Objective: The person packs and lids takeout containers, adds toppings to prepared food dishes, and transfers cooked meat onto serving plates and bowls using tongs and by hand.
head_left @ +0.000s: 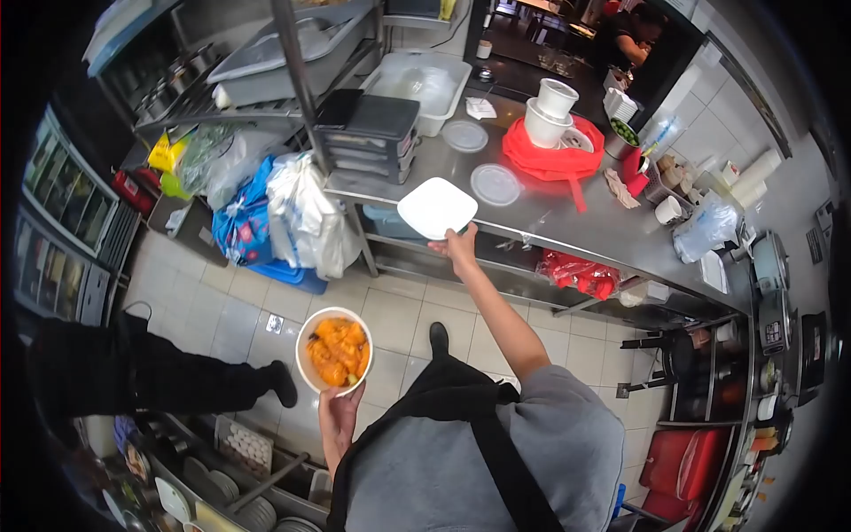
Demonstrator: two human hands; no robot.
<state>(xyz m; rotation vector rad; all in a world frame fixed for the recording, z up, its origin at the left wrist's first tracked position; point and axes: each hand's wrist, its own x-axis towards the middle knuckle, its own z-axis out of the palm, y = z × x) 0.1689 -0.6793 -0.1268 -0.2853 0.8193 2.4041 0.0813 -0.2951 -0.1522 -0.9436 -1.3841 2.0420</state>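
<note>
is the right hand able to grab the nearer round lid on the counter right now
Probably not yet: the right hand holds the white dish, so it would likely need to set that down first, though the round lid lies close by with nothing on top.

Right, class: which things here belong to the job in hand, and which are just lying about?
Job in hand:
white round tub, in the left hand
orange food, inside it
white square plate, in the right hand

Seemingly just lying about:
eggs
blue patterned bag
white plastic bag
</note>
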